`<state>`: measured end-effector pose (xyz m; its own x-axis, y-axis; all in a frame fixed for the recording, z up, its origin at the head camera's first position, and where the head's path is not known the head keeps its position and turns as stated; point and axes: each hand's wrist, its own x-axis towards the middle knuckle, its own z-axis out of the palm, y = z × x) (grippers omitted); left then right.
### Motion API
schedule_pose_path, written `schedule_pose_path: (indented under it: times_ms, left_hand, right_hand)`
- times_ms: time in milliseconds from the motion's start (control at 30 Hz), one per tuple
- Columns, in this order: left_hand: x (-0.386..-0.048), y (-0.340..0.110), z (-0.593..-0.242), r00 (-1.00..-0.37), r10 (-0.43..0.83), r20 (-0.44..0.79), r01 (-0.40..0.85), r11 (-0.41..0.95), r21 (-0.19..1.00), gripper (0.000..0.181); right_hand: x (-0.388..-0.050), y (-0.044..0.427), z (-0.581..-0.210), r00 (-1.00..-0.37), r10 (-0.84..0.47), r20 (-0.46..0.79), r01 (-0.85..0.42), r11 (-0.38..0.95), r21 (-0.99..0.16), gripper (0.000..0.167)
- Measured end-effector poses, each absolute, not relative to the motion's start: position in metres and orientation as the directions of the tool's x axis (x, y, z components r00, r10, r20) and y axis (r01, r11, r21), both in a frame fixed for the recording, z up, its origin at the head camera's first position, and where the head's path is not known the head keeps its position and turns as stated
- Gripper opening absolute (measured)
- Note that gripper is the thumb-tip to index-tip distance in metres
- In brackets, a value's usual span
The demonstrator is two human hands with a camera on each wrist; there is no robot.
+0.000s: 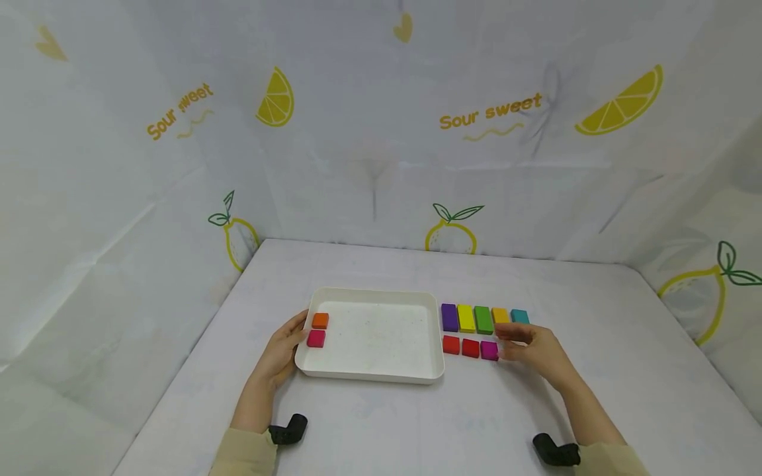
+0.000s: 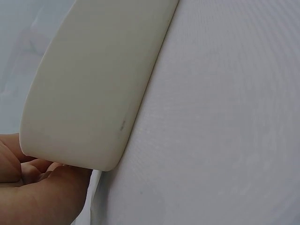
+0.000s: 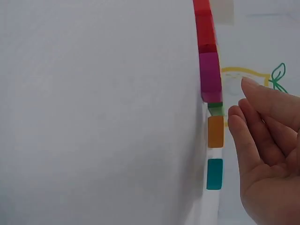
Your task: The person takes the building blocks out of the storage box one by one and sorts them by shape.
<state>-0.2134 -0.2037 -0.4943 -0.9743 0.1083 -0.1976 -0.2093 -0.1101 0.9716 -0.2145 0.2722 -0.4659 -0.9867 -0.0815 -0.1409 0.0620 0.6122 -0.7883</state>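
A shallow white tray (image 1: 381,340) lies on the table, with an orange block (image 1: 320,321) and a pink block (image 1: 316,338) at its left end. My left hand (image 1: 278,356) grips the tray's left side; the left wrist view shows fingers curled against its outer wall. To the right of the tray, my right hand (image 1: 540,354) hovers over the end of two block rows, thumb and fingers apart, holding nothing. Nearest to it are a magenta block (image 1: 489,351), a yellow-orange block (image 1: 499,315) and a teal block (image 1: 520,316), the last partly hidden by the hand.
Along the back row stand a purple block (image 1: 449,318), a yellow block (image 1: 466,318) and a green block (image 1: 483,320). The front row has an orange-red block (image 1: 451,344) and a red block (image 1: 471,348). A lemon-printed white sheet (image 1: 369,132) hangs behind the table.
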Motion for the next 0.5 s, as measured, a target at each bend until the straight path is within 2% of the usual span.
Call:
schedule_pose_path:
  times_ms: [200,333,500]
  left_hand:
    - [-0.213,-0.203,-0.492,-0.974,0.119,-0.194,-0.207,-0.117,0.971,0.056]
    - [-0.213,-0.204,-0.493,-0.975,0.115,-0.189,-0.202,-0.113,0.973,0.055]
    - [-0.213,-0.203,-0.495,-0.977,0.114,-0.18,-0.193,-0.116,0.974,0.055]
  right_hand:
    - [-0.219,0.253,-0.449,-0.989,-0.127,-0.072,-0.007,0.532,-0.846,0.053]
    - [-0.225,0.224,-0.442,-0.983,-0.182,-0.03,-0.062,0.478,-0.876,0.052]
    - [-0.232,0.18,-0.442,-0.967,-0.251,-0.039,-0.069,0.408,-0.91,0.049]
